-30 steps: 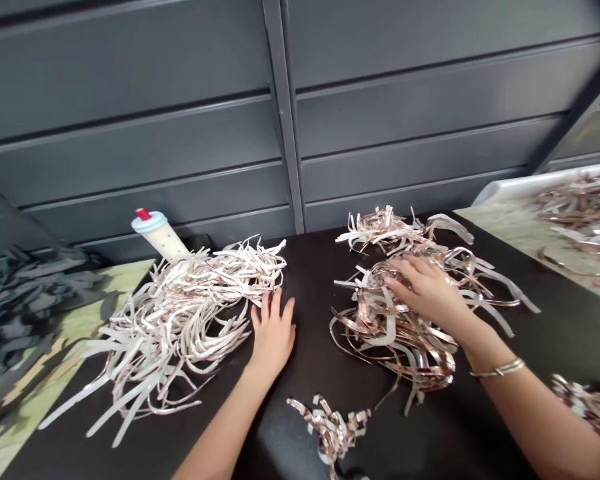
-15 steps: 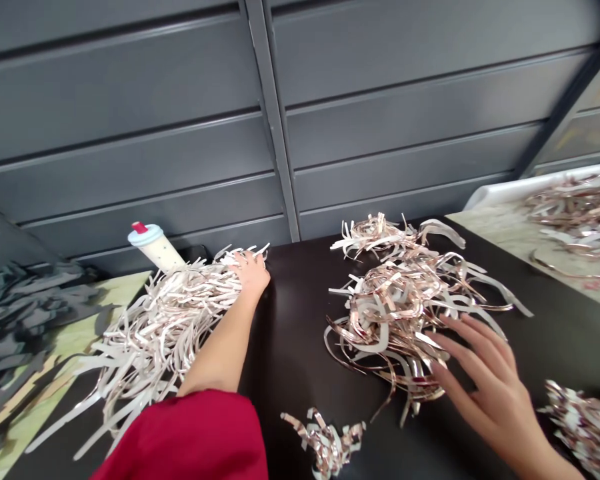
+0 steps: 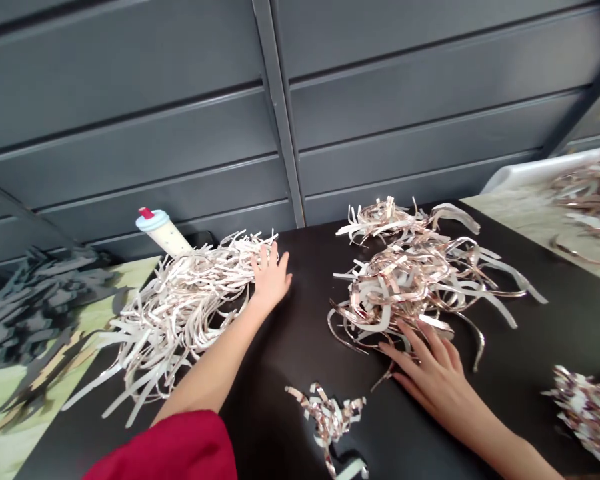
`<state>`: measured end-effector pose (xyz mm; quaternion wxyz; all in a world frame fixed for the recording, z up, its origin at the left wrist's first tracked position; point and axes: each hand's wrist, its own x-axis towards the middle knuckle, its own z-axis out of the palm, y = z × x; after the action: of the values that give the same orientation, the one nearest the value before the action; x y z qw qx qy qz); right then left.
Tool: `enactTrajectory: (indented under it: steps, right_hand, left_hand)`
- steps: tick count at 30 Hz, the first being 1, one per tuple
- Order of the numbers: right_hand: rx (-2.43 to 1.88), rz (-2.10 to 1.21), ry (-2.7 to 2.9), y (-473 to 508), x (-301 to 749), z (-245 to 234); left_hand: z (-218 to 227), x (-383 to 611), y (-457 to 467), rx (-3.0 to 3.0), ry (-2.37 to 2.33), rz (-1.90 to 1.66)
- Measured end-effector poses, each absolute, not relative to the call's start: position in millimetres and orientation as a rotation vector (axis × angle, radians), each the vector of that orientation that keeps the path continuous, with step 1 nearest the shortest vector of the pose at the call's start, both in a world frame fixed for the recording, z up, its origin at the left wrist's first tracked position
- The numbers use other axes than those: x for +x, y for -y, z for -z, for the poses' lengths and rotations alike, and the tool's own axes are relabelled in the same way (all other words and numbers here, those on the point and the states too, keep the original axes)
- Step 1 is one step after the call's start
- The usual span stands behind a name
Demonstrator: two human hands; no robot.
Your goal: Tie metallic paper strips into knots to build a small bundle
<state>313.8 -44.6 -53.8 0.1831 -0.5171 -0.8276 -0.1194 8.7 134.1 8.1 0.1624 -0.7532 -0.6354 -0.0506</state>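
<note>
Head view: left hand open, fingers spread, palm down, resting against the right edge of a heap of pale metallic strips, nothing gripped. Red sleeve on that forearm. Right hand also open, fingers spread, fingertips at the lower edge of a tangled heap of copper-coloured strips; no grip visible. Beyond that heap, farther from the right hand, a smaller copper tangle. Between the hands, nearer the person, a small strip clump; right of the right hand, another clump. All on a black tabletop. Past the pale heap, a bottle with a blue cap. Behind, a grey ribbed metal wall.
</note>
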Motion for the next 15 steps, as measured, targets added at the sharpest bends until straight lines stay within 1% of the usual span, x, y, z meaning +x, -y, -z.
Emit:
enactTrajectory:
  steps: [7,12,15]
  right_hand:
    - [-1.563,0.350,2.276,7.1,297.9,39.0]
    - [-1.446,0.198,2.338,5.6,287.4,29.2]
    - [-1.358,0.104,2.339,9.9,283.9,30.9]
  left_hand:
    - [6.6,-6.6,-49.7,-2.319,1.730,0.241]
    - [11.2,-62.9,-13.4,-2.181,1.707,0.216]
    - [14.5,-104.8,0.0,-2.204,1.663,0.165]
